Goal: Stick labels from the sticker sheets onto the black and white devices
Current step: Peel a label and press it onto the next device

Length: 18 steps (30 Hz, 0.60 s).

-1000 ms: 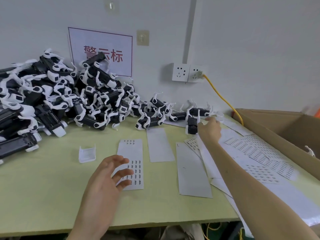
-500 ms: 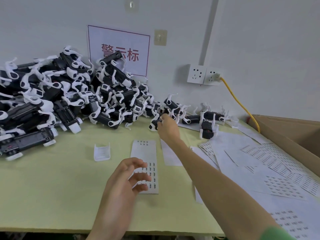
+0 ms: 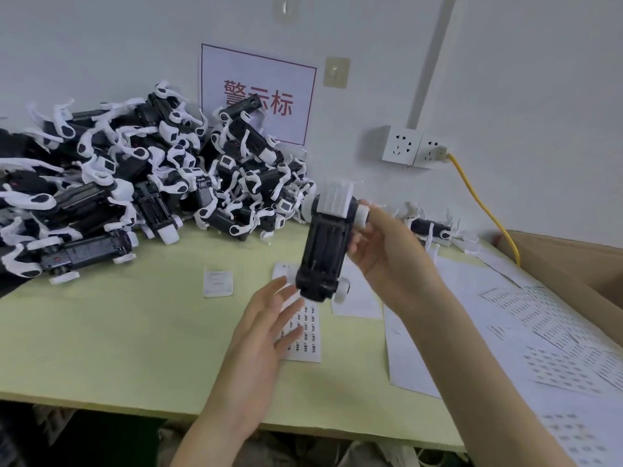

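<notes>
Recommend steadying device (image 3: 325,244) in right grip (image 3: 387,254), then peeling one label off sticker sheet (image 3: 308,335) beneath left grip (image 3: 266,332). Found in right grip, fingers curled round upper end: device, tilted, clear of desk (image 3: 118,332). Found in left grip: nothing; spread wide, close under device's lower end.

Device pile (image 3: 101,197) runs off frame left. Left hand (image 3: 259,342) and held device (image 3: 325,244) cover parts of sticker sheet (image 3: 308,335); its print too small to read. Cardboard box (image 3: 573,261) cut at right edge.
</notes>
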Motion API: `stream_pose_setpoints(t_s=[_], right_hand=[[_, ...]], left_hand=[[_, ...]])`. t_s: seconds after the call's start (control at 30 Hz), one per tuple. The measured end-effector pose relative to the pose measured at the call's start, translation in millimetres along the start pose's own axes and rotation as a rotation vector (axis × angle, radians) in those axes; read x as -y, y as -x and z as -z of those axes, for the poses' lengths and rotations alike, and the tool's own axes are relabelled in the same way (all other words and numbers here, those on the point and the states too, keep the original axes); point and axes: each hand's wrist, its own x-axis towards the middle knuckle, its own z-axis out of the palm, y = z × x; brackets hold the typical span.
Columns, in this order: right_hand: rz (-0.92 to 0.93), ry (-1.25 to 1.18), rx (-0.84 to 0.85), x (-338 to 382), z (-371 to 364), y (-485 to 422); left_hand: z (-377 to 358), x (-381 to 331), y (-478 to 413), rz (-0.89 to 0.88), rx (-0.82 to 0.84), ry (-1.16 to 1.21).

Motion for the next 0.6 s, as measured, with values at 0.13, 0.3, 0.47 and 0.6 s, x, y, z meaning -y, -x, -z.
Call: stream_pose_setpoints(t_s=[0.13,0.3,0.47,0.6], right_hand=[[-0.093,-0.254,-0.056,-24.9,-2.5,27.9],[-0.135,-0.447,-0.198,-48.7,12.2,38.6],[-0.08,-0.485,-0.285,-73.2,19.8,48.9],[-0.039,-0.452,-0.305,-80.0,28.0,58.0]], left_hand=[[-7.0,-4.8,5.3,0.028,0.044,-0.039],[-7.4,-9.6,4.9,0.045,0.1,-0.045],[-7.3,-9.9,5.5,0.08,0.156,-0.114],[-5.4,-6.1,4.4,0.045,0.148,-0.109]])
